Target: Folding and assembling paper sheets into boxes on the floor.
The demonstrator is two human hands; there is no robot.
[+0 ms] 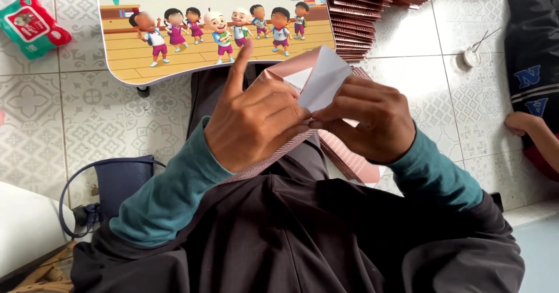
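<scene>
My left hand (256, 121) and my right hand (370, 118) both grip a pink paper envelope (320, 75) with a white inner flap, held above my lap. The left index finger points up beside it. The envelope's lower edge is hidden behind my left hand. A stack of the same pink envelopes (349, 159) lies on my lap under the right hand.
A small lap table (204, 54) with a cartoon print stands on the tiled floor ahead. Rows of dark red envelopes (372, 2) lie at the top right. A wet-wipes pack (32, 25) is far left, a dark bag (116, 182) lower left, another person's arm (535, 133) at right.
</scene>
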